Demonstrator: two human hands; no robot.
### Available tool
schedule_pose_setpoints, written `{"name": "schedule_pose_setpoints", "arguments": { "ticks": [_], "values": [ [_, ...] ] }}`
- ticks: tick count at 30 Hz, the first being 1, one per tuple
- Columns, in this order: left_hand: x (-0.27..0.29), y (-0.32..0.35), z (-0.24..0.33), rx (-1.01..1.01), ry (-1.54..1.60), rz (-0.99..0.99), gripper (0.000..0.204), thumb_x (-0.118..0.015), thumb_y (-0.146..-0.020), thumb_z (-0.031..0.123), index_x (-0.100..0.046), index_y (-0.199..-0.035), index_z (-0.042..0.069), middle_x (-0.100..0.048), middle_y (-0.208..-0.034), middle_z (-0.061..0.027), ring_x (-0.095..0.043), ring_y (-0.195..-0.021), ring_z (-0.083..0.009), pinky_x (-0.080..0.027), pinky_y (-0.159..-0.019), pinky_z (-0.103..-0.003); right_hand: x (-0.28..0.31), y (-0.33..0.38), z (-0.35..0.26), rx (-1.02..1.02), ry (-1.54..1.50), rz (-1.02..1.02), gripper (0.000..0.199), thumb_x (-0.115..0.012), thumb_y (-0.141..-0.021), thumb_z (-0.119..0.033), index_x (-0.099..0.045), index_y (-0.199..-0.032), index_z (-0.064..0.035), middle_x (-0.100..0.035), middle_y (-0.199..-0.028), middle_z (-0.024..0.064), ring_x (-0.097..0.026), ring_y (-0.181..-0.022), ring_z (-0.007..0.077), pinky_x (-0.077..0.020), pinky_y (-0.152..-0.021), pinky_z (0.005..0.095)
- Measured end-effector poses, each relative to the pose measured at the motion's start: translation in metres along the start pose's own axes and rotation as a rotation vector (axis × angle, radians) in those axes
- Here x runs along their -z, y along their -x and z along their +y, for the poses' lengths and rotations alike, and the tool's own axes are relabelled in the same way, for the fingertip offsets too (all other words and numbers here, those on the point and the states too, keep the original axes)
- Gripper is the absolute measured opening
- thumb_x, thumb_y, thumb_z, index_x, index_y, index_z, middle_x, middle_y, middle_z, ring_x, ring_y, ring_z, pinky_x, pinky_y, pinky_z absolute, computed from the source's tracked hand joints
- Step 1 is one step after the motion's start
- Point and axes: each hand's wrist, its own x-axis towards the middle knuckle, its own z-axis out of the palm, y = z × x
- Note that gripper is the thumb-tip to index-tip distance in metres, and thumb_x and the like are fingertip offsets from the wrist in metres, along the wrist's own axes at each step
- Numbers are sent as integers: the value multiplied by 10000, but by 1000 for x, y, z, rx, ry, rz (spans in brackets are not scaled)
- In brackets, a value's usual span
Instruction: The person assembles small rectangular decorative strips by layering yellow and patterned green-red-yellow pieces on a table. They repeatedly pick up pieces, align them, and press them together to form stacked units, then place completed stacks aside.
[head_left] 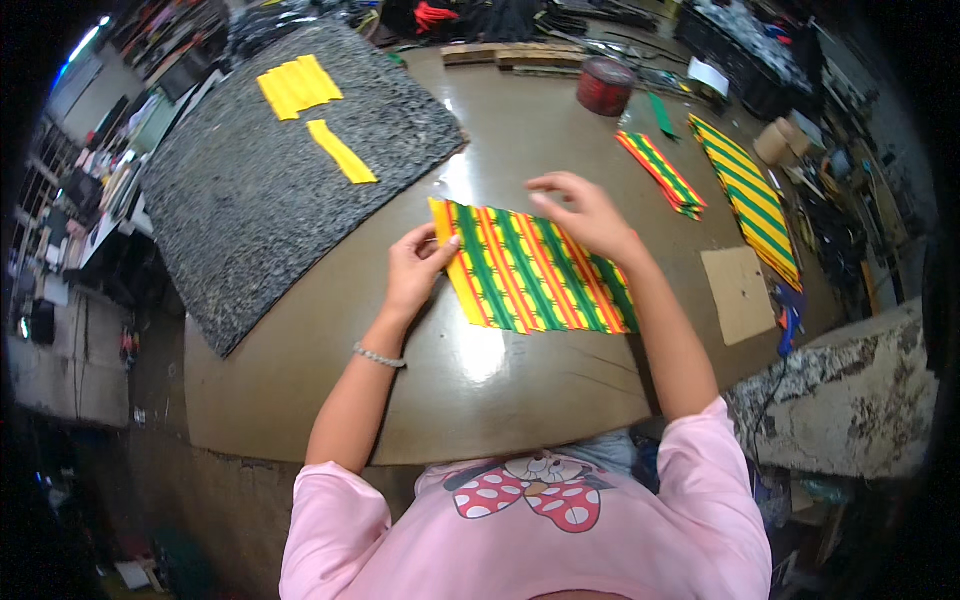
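Observation:
A striped panel of green, yellow and red strips [535,275] lies on the table in front of me, with a plain yellow strip along its left edge. My left hand [412,268] pinches that yellow edge near its upper part, thumb on top. Over the panel's upper right side is my right hand [588,218], its fingers bent and apart from the thumb, with nothing visible between them. The right forearm crosses the panel's right end and hides part of it.
A rough grey board [290,190] at the left carries several yellow strips [300,87] and one single strip [341,153]. To the right are patterned strips [662,175], a green-yellow striped piece [745,195], cardboard [738,295] and a blue tool [789,325]. A red tin [605,87] stands at the back.

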Motion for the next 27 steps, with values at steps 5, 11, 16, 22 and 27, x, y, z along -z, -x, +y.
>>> {"name": "schedule_pose_setpoints", "arguments": {
  "ticks": [5, 11, 16, 22, 27],
  "values": [
    [3, -2, 1, 34, 11, 10, 392, -731, -887, 31, -589, -1241, -61, -707, -1040, -90, -678, -900, -110, -555, -816, -241, -78, -63, 12, 24, -304, -364, 360, -638, -978, -308, -679, -1187, -18, -711, -1078, 79, -652, -990, 154, -514, -896, 339],
    [1, -2, -1, 62, 20, 55, 483, -746, -873, 34, -529, -1291, -73, -692, -1010, -100, -681, -892, -119, -554, -803, -233, -85, -71, 16, -142, -531, -456, 273, -680, -955, -184, -683, -1129, 26, -711, -1017, 57, -643, -937, 116, -517, -859, 282],
    [-1, -3, -1, 15, 26, 84, 466, -742, -888, 60, -538, -1285, -72, -676, -1100, -118, -677, -938, -131, -550, -832, -245, -90, -72, 26, -117, -547, -455, 267, -683, -944, -196, -685, -1083, 31, -720, -974, 74, -650, -874, 121, -527, -799, 289],
    [-3, -11, -4, -33, 20, 224, 361, -715, -920, 98, -597, -1207, -86, -694, -1077, -113, -673, -920, -122, -556, -807, -248, -96, -69, 16, -137, -429, -439, 253, -672, -926, -184, -693, -1054, 33, -727, -941, 87, -655, -834, 138, -531, -786, 305],
    [3, -16, -4, -45, -35, 208, 283, -719, -920, 106, -663, -1127, -79, -718, -1016, -108, -676, -900, -120, -554, -810, -252, -96, -66, 8, -117, -326, -365, 243, -681, -906, -194, -705, -1011, 24, -726, -872, 100, -658, -794, 143, -537, -768, 319]
  ]
}}
